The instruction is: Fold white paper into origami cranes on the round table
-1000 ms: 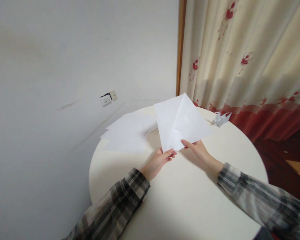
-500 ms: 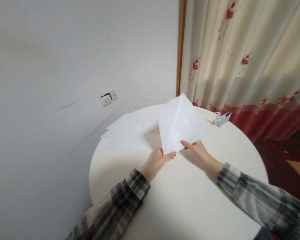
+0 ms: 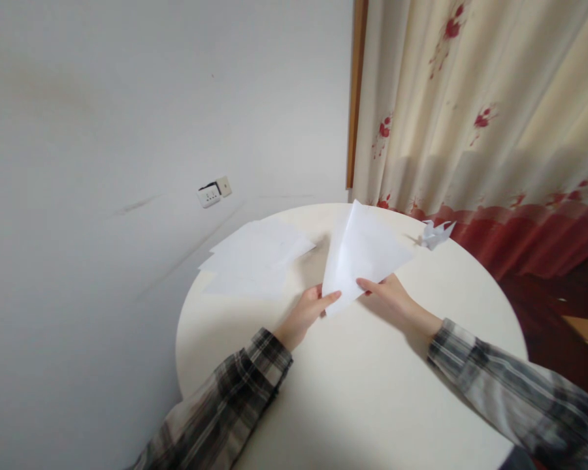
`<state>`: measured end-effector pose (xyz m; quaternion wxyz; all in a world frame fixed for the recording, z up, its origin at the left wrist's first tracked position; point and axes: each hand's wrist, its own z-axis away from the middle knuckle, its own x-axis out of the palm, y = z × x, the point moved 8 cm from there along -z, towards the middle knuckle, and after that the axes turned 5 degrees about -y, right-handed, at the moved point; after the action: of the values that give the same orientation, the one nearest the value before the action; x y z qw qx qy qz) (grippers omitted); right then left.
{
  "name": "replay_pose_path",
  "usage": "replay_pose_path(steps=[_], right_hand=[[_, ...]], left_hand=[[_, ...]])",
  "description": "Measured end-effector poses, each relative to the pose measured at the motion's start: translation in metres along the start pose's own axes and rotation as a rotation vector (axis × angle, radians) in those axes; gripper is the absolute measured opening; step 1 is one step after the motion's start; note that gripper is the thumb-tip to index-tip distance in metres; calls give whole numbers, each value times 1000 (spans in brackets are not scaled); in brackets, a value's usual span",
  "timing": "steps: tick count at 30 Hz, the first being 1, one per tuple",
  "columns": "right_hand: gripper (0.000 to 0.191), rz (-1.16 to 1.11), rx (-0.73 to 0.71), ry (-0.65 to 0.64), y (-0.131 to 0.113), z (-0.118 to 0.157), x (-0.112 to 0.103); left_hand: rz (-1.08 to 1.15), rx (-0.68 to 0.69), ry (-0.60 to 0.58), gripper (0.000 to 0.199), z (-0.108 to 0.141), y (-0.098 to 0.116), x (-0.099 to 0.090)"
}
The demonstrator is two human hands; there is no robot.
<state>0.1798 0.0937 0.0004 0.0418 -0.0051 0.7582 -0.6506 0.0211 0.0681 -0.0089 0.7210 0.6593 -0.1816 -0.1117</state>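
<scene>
From the head view, my only one, I have the left hand (image 3: 301, 316) clamped on the near left corner of the white sheet (image 3: 365, 251), thumb on top and fingers curled behind, and the right hand (image 3: 394, 297) pinching its near right edge with the thumb laid over the paper. The white sheet lies between and just beyond both hands, bent along a ridge that runs from the left hand's thumb away to the far tip; I can't tell whether its underside touches the tabletop (image 3: 362, 391). I judge this bend best handled with light, even pressure: a hard left pinch could dent the corner, and a pull from the right could skew the layers. I'd want the edges lined up at the left hand's corner before firming the ridge, and flat support under it, since paper held loose like this probably flexes and creases off line. Beyond the left hand, off to its left, loose white sheets (image 3: 255, 251) lie overlapping, well placed out of the way; beyond the right hand, a little to its right, stands a small folded paper figure (image 3: 436, 235).
</scene>
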Motion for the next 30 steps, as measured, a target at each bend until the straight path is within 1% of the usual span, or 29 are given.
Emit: replay_pose_path(steps=[1, 3, 6, 8, 10, 12, 14, 17, 18, 21, 23, 25, 27, 30], right_hand=[[22, -5, 0, -20, 0, 0, 1], [24, -21, 0, -64, 2, -1, 5], [27, -68, 24, -140, 9, 0, 11], [29, -112, 51, -182, 14, 0, 13], [31, -148, 79, -224, 18, 0, 16], [29, -149, 116, -251, 20, -1, 15], [24, -151, 133, -233, 18, -2, 9], [20, -205, 108, -151, 10, -6, -12], [18, -219, 111, -136, 9, -8, -19], [12, -229, 137, -164, 12, -15, -36], [16, -270, 196, -234, 20, -17, -40], [20, -286, 246, -279, 26, -16, -41], [20, -276, 273, -301, 28, -13, -38], [23, -247, 302, -354, 27, -4, -27]], left_hand=[[46, 6, -2, 38, 0, 1, -1], [156, 34, 42, 36, 0, 6, -9], [326, 76, 158, 34, -2, 11, -28], [404, 82, 212, 32, -3, 13, -41], [418, 85, 230, 30, -5, 14, -51], [385, 86, 237, 30, -5, 15, -59], [335, 85, 255, 28, -5, 14, -64], [270, 75, 274, 27, -5, 10, -69], [251, 67, 275, 28, -5, 8, -71], [165, 34, 242, 30, -6, 1, -74], [83, 6, 181, 32, -6, -4, -73], [9, -12, 126, 36, -6, -6, -71], [-30, -18, 98, 40, -4, -6, -69], [-48, -25, 72, 43, -1, -1, -64]])
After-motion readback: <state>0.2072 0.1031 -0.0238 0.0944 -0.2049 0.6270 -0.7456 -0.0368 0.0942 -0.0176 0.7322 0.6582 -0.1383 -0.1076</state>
